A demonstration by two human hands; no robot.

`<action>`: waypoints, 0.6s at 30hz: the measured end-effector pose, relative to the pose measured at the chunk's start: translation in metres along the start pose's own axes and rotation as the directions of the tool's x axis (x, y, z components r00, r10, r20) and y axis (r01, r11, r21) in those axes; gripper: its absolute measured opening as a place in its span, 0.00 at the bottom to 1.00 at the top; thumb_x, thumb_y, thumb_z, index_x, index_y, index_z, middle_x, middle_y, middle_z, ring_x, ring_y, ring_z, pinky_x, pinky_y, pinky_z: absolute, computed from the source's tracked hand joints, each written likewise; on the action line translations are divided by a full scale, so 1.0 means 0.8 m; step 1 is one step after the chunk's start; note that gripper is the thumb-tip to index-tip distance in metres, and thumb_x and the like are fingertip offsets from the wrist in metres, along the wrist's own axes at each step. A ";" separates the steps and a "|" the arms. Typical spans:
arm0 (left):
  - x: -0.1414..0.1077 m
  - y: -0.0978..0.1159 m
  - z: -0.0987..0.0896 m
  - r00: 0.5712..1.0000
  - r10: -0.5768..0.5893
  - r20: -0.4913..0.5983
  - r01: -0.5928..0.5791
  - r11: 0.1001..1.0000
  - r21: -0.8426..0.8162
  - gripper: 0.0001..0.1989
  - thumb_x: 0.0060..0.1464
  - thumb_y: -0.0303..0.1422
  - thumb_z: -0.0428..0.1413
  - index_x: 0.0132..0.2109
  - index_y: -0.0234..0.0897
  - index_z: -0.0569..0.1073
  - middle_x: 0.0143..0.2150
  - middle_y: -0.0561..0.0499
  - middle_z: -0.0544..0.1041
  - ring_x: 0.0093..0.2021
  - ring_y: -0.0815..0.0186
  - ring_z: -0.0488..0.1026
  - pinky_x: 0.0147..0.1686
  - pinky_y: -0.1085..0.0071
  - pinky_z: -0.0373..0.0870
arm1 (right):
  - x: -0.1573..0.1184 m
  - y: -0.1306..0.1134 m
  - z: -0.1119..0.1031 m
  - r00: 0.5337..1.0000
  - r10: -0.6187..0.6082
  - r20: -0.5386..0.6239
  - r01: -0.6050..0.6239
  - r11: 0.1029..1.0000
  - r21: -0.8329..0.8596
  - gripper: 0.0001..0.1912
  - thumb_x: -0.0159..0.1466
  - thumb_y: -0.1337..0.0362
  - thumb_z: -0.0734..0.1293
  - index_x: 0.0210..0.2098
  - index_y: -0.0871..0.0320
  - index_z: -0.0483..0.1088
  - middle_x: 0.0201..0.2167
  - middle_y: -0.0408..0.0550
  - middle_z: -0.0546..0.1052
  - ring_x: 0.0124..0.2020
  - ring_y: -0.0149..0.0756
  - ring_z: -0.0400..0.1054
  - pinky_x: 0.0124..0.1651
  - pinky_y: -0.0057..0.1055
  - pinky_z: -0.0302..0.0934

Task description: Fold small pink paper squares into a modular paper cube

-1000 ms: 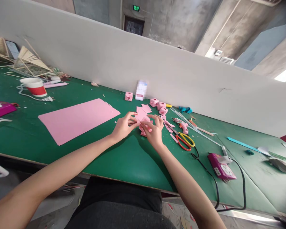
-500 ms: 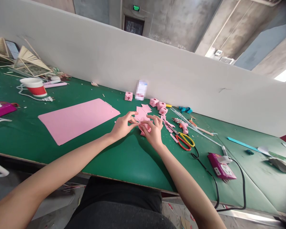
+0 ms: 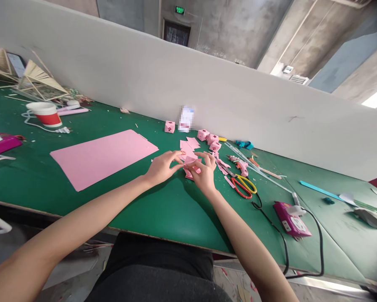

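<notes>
Between my hands is a small pink paper piece [image 3: 190, 160], its face tilted toward me. My left hand [image 3: 163, 167] pinches its left edge with thumb and fingertips. My right hand [image 3: 204, 173] grips the other side, fingers bent around it. Below them sits a pink folded paper shape [image 3: 188, 173], partly covered by my right hand. Just beyond my fingertips lie loose pink paper pieces [image 3: 192, 143]. A large pink paper sheet [image 3: 103, 158] lies flat to the left of my left hand.
Pink paper cubes [image 3: 203, 134] and a phone [image 3: 186, 118] stand by the partition. Right of my hands lie scissors [image 3: 245, 186], a pink glue gun [image 3: 242, 167] and paper strips. A purple power strip [image 3: 291, 220] with a black cable is farther right. A paper cup [image 3: 46, 114] stands left.
The small paper piece has turned so that its face shows, where before it was nearly edge-on. My left fingers have shifted slightly right and down.
</notes>
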State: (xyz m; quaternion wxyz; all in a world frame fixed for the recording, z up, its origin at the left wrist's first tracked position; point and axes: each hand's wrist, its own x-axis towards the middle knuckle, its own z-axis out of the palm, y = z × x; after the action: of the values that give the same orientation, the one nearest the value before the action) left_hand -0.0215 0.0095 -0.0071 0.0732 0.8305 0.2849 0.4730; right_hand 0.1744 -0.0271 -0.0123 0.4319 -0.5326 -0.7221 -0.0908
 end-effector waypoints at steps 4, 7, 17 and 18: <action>-0.002 0.000 0.003 0.996 0.086 0.021 -0.087 0.995 0.042 0.22 0.61 0.31 0.61 0.60 0.41 0.65 0.40 0.51 0.83 0.49 0.59 0.80 0.44 0.64 0.78 | -0.001 -0.002 0.001 1.000 -0.018 -0.001 0.018 1.000 -0.010 0.05 0.64 0.60 0.73 0.31 0.49 0.80 0.55 0.46 0.75 0.62 0.54 0.56 0.60 0.54 0.53; -0.001 0.001 0.004 0.997 0.082 0.005 -0.082 0.996 0.035 0.18 0.62 0.30 0.60 0.57 0.41 0.66 0.37 0.52 0.82 0.43 0.61 0.82 0.41 0.66 0.78 | -0.001 -0.005 0.000 1.000 -0.017 0.003 0.017 1.000 -0.006 0.05 0.64 0.60 0.74 0.31 0.49 0.79 0.54 0.46 0.75 0.63 0.54 0.56 0.61 0.54 0.53; 0.003 0.006 -0.002 0.995 -0.056 -0.081 0.049 0.995 -0.085 0.12 0.62 0.32 0.59 0.50 0.41 0.66 0.36 0.52 0.82 0.44 0.61 0.82 0.53 0.59 0.76 | 0.007 0.000 -0.001 0.978 0.186 0.089 -0.206 0.909 0.363 0.25 0.63 0.50 0.72 0.55 0.54 0.72 0.54 0.55 0.75 0.53 0.47 0.70 0.56 0.46 0.66; 0.003 0.006 -0.003 0.993 -0.067 -0.097 0.058 0.994 -0.090 0.12 0.62 0.32 0.59 0.51 0.41 0.66 0.37 0.52 0.82 0.46 0.61 0.81 0.54 0.58 0.75 | 0.008 0.001 -0.001 0.960 0.247 0.133 -0.280 0.849 0.447 0.26 0.63 0.48 0.71 0.55 0.55 0.71 0.52 0.55 0.77 0.49 0.45 0.72 0.51 0.44 0.69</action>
State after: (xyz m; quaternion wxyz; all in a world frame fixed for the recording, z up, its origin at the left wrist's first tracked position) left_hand -0.0205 0.0067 -0.0021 0.1098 0.7926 0.2930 0.5234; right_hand 0.1753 -0.0225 -0.0076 0.5287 -0.5114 -0.6577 0.1625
